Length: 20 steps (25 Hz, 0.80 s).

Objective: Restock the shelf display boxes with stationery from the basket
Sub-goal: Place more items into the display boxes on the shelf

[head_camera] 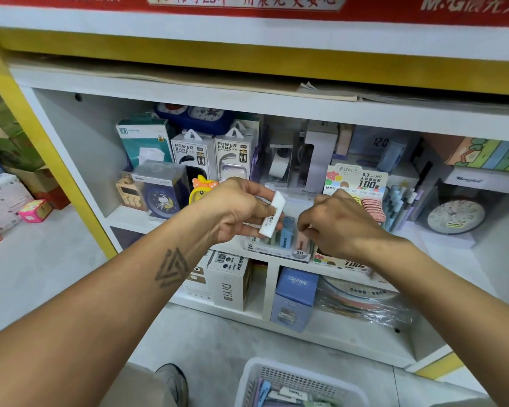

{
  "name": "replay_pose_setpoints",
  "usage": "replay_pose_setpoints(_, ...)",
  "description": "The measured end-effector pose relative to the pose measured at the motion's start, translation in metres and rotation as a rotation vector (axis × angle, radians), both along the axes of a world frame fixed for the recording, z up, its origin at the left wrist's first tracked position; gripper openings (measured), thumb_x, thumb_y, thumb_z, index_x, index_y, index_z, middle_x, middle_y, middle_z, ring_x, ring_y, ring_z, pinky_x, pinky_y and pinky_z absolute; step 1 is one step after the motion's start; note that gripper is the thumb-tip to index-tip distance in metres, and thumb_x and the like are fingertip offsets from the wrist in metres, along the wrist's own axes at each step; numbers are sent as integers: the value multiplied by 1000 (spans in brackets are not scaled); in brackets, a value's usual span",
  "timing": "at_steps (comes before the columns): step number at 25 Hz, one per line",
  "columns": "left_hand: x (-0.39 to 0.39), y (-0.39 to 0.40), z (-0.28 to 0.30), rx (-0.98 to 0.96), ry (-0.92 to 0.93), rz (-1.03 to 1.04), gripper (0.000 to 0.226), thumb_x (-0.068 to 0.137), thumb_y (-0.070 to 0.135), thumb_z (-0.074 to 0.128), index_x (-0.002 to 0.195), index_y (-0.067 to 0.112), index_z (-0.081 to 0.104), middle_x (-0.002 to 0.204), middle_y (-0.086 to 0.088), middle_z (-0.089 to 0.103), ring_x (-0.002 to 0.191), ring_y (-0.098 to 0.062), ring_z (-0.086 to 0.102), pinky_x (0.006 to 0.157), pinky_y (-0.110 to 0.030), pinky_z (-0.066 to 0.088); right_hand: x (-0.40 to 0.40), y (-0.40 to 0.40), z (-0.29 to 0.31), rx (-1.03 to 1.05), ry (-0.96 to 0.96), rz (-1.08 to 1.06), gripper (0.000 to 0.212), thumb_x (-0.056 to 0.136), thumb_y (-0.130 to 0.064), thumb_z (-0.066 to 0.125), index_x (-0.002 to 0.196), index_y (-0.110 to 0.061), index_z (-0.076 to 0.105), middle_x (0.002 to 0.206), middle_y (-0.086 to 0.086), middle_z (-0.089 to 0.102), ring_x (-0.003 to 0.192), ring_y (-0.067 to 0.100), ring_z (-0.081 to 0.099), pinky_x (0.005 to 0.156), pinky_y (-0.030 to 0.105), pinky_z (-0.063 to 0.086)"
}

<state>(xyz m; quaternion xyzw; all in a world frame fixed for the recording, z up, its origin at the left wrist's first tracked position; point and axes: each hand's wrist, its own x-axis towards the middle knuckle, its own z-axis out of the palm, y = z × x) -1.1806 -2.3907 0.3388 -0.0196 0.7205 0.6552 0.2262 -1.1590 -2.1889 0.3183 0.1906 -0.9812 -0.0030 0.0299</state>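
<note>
Fingers: our left hand pinches 1 white rectangular eraser; right hand curled, hold unclear | step: filling eraser display box | next: slot it upright beside pastel erasers.

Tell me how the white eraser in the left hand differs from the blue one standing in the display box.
The white eraser is pinched in the left hand, tilted above the display box; the blue eraser stands upright inside it. The white one is fully visible, the blue one partly hidden. Both are slim sleeved blocks.
</note>
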Motion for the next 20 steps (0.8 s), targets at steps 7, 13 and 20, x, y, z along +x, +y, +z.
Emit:
replay_pose_setpoints(7, 0, 0, -2, 9, 4, 22, 25, 90, -14, 56, 110, 1, 62, 89, -18, 76, 84, -34, 75, 73, -47, 61, 0, -14, -3, 188, 34, 3, 34, 80, 3, 56, 62, -22, 41, 71, -3, 45, 82, 27, 50, 89, 36, 38)
replay_pose_setpoints(13, -1, 2, -5, -54, 75, 23, 27, 84, -17, 62, 100, 4, 68, 81, -9, 72, 74, -23, 72, 73, -41, 62, -8, -17, 5, -757, -118, -164, 23, 99, -15, 59, 116, -21, 71, 95, 0, 77, 90, 16, 71, 83, 31, 55)
replay_pose_setpoints(20, -9, 10, -19, -164, 318, 58, 21, 80, -10, 73, 93, 6, 68, 74, -6, 69, 74, -21, 67, 78, -35, 60, -17, -17, 12, -1155, -309, -168, 17, 94, 1, 61, 99, -9, 73, 76, 11, 76, 71, 21, 74, 66, 29, 60)
